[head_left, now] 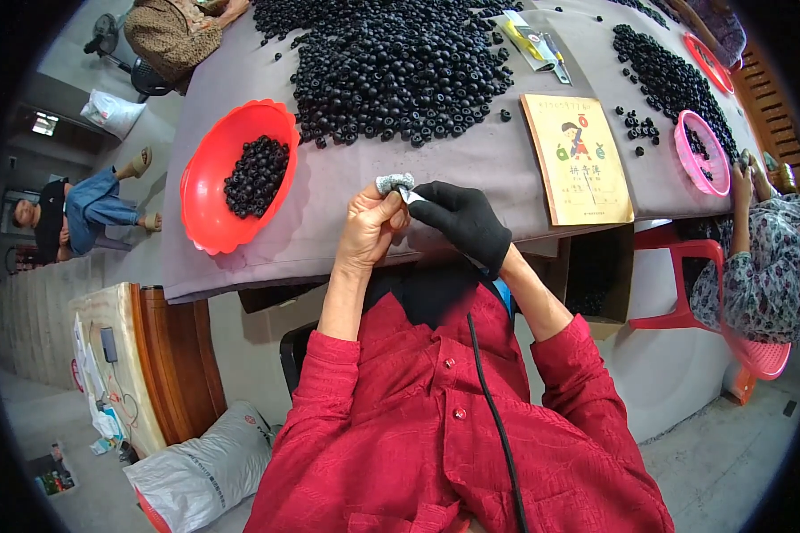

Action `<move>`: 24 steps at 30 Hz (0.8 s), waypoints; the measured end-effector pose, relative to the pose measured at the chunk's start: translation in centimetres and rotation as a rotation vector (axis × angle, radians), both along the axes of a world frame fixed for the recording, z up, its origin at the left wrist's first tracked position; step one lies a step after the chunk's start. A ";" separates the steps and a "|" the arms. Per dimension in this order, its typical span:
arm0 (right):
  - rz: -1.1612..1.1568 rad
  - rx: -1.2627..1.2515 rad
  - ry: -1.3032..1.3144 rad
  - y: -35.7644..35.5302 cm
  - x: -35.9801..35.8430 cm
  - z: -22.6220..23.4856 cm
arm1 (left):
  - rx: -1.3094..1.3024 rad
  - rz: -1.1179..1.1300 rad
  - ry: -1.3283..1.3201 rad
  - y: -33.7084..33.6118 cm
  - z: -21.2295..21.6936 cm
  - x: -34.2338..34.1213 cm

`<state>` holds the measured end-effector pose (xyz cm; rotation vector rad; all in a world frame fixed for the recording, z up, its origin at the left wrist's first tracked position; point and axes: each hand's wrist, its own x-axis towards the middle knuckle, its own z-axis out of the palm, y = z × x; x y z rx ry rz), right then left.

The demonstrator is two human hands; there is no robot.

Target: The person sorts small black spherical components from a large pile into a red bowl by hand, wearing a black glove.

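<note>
My left hand (pixel 371 226) is bare, with a grey wrap (pixel 395 182) around a fingertip. Its fingers are pinched together, and what they hold is too small and hidden to make out. My right hand (pixel 460 220) wears a black glove and is closed on a small whitish tool (pixel 411 195), whose tip meets the left fingertips. Both hands meet just above the near table edge. Beyond them lies a large heap of small round black pieces with holes (pixel 400 71). A red scalloped bowl (pixel 206 191) to the left contains more of these pieces.
A yellow booklet (pixel 578 200) lies right of my hands, with a utility knife (pixel 557 60) behind it. Farther right are a pink basket (pixel 682 160), another black heap (pixel 676 80) and a co-worker's hands (pixel 752 182). A person (pixel 89 209) sits at far left. A cable hangs down my front.
</note>
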<state>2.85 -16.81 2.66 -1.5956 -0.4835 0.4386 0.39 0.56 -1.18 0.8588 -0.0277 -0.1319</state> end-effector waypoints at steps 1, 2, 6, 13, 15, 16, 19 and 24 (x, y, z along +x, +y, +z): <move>0.004 -0.003 -0.006 0.0 0.0 0.0 | -0.010 -0.012 -0.006 0.0 0.0 0.0; 0.004 -0.004 -0.005 0.0 0.0 0.1 | -0.011 -0.012 -0.006 0.0 0.0 0.0; 0.005 -0.013 0.033 0.1 0.2 0.0 | -0.004 -0.007 0.003 -0.1 0.2 -0.1; -0.005 -0.024 0.028 0.1 0.2 0.1 | 0.031 0.012 0.008 -0.3 0.8 -0.3; -0.006 -0.007 0.036 0.0 0.0 0.0 | 0.017 -0.005 0.000 -0.2 0.3 -0.2; -0.001 0.012 0.043 -0.1 -0.2 -0.1 | 0.005 -0.018 -0.008 -0.1 0.2 -0.1; 0.043 0.025 0.040 -0.3 -0.2 0.7 | 0.033 0.022 -0.018 -0.1 0.1 -0.1; 0.036 0.022 0.058 -0.3 -0.2 0.7 | -0.001 -0.001 -0.009 0.0 0.0 0.1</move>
